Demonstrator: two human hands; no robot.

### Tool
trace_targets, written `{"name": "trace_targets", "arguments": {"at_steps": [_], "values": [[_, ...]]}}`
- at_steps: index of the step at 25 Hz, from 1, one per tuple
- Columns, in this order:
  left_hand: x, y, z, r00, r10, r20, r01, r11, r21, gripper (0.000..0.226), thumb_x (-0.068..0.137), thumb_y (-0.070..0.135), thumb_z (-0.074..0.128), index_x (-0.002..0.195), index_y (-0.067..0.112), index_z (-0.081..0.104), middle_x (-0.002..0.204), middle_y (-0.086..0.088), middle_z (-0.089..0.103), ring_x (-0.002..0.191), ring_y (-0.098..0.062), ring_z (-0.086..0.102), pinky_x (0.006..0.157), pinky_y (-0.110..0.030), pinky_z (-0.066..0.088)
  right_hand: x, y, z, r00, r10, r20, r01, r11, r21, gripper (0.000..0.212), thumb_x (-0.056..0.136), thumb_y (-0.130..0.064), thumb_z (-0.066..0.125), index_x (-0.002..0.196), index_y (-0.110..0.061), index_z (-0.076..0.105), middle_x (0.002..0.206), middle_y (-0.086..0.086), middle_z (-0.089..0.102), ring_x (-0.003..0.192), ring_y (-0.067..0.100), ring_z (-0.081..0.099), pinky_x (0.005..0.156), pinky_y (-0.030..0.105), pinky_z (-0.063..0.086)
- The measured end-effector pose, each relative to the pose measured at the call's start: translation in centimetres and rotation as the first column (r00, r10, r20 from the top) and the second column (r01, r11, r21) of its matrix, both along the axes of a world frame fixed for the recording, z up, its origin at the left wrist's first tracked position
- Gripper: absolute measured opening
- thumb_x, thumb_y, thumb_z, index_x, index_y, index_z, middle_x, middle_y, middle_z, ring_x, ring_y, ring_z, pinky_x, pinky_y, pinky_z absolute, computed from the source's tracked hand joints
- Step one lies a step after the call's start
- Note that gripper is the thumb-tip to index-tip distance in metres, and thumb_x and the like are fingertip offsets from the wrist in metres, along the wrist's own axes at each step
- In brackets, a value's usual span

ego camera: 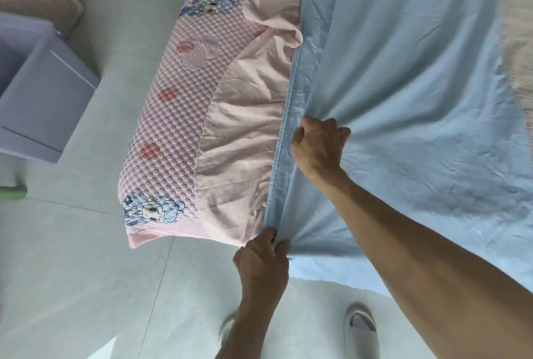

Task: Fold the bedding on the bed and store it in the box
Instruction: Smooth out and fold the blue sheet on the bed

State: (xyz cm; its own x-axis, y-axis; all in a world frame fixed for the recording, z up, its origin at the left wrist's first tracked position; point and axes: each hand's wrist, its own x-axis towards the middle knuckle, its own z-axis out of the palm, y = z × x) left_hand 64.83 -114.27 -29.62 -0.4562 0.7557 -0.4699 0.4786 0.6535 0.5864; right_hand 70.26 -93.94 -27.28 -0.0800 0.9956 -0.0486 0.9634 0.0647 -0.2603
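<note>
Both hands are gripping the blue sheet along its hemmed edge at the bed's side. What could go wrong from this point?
1. The left hand pinches only the corner of the blue sheet; a pull might slip it free.
2. The sheet's loose lower edge hangs toward the floor near the shoe and could get stepped on.
3. The right hand bunches fabric, possibly creasing the fold.

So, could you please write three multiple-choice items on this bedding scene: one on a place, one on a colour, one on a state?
1. Where is the storage box?
A. on the floor left of the bed
B. on the bed
C. under the sheet

2. What colour is the sheet being gripped?
A. pink
B. light blue
C. white

3. How do the hands hold it?
A. both lie flat
B. only one touches
C. both grip its edge

Answers: 1 A, it stands on the tiles; 2 B, pink is the frill beneath; 3 C, left hand and right hand bunch the hem.
</note>
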Motion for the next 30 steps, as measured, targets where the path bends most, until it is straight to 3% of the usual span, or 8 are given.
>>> {"name": "trace_targets", "arguments": {"at_steps": [3,6,10,12,18,21,26,30], "values": [[-2.2,0.4,-0.8,0.989,0.143,0.034,-0.139,0.987,-0.082,0.008,0.087,0.028,0.063,0.095,0.031,0.065,0.086,0.004,0.069,0.091,-0.028,0.062,0.080,-0.036,0.040,-1.9,-0.2,-0.4,0.986,0.043,-0.163,-0.042,0.999,0.009,0.019,0.096,-0.016,0.044,0.083,-0.016,0.058,0.072,-0.003,0.047,0.095,0.032,0.052,0.087,0.042,0.028],[-3.5,0.1,-1.5,0.991,0.109,0.080,-0.097,0.986,-0.138,0.031,0.086,0.032,0.062,0.117,0.037,0.063,0.103,0.007,0.071,0.100,-0.023,0.064,0.092,-0.039,0.045,-0.8,-1.9,-2.5,0.993,0.116,-0.024,-0.118,0.992,-0.053,0.020,0.097,-0.020,0.042,0.096,-0.018,0.063,0.095,0.000,0.064,0.102,0.031,0.057,0.098,0.050,0.028],[-3.9,-0.5,-1.8,0.970,0.078,0.231,-0.037,0.984,-0.176,0.033,0.081,0.025,0.069,0.113,0.030,0.063,0.095,0.013,0.069,0.093,-0.013,0.065,0.082,-0.033,0.053,4.6,-5.9,-4.4,0.980,0.172,0.095,-0.179,0.981,0.068,0.035,0.082,-0.024,0.059,0.116,-0.016,0.061,0.128,0.005,0.059,0.114,0.032,0.056,0.101,0.058,0.032],[-3.5,-0.9,-1.4,0.978,0.026,0.208,0.010,0.986,-0.169,0.021,0.085,0.016,0.069,0.101,0.027,0.063,0.082,0.019,0.063,0.083,-0.008,0.062,0.067,-0.016,0.046,8.3,-7.3,-4.6,0.992,0.089,0.085,-0.095,0.993,0.065,0.041,0.083,-0.030,0.058,0.122,-0.017,0.062,0.134,0.006,0.058,0.119,0.033,0.056,0.101,0.060,0.035],[-0.8,-2.1,-0.4,0.987,-0.012,0.161,0.045,0.978,-0.203,0.019,0.093,0.014,0.061,0.081,0.028,0.060,0.077,0.012,0.060,0.072,-0.003,0.053,0.059,-0.017,0.038,27.0,-16.0,-6.3,0.916,-0.150,0.372,0.200,0.975,-0.101,0.062,0.098,-0.045,0.037,0.153,-0.018,0.032,0.159,0.013,0.031,0.140,0.039,0.035,0.106,0.067,0.025],[0.1,-1.9,0.3,0.992,0.023,0.125,0.005,0.975,-0.222,0.016,0.095,0.012,0.058,0.082,0.020,0.062,0.076,0.003,0.061,0.074,-0.018,0.056,0.060,-0.025,0.039,33.2,-17.2,-4.7,0.882,-0.196,0.428,0.299,0.936,-0.188,0.062,0.090,-0.037,0.047,0.146,-0.010,0.043,0.150,0.017,0.043,0.125,0.045,0.050,0.100,0.067,0.028],[1.6,-1.1,0.5,0.993,0.107,0.050,-0.094,0.973,-0.211,0.011,0.095,0.011,0.055,0.090,0.004,0.063,0.094,-0.012,0.063,0.080,-0.027,0.053,0.064,-0.036,0.036,38.1,-13.2,-3.0,0.736,-0.623,0.267,0.672,0.721,-0.168,0.055,0.093,-0.040,0.054,0.134,-0.005,0.042,0.131,0.021,0.047,0.115,0.042,0.049,0.099,0.055,0.033],[3.1,-0.8,0.1,0.988,0.154,-0.006,-0.151,0.965,-0.213,0.020,0.096,0.022,0.053,0.087,0.005,0.058,0.095,-0.015,0.062,0.078,-0.029,0.051,0.069,-0.036,0.037,40.2,-12.1,-3.9,0.759,-0.571,0.314,0.628,0.769,-0.121,0.034,0.096,-0.034,0.048,0.112,-0.006,0.058,0.114,0.018,0.060,0.106,0.038,0.056,0.098,0.048,0.030]]}}
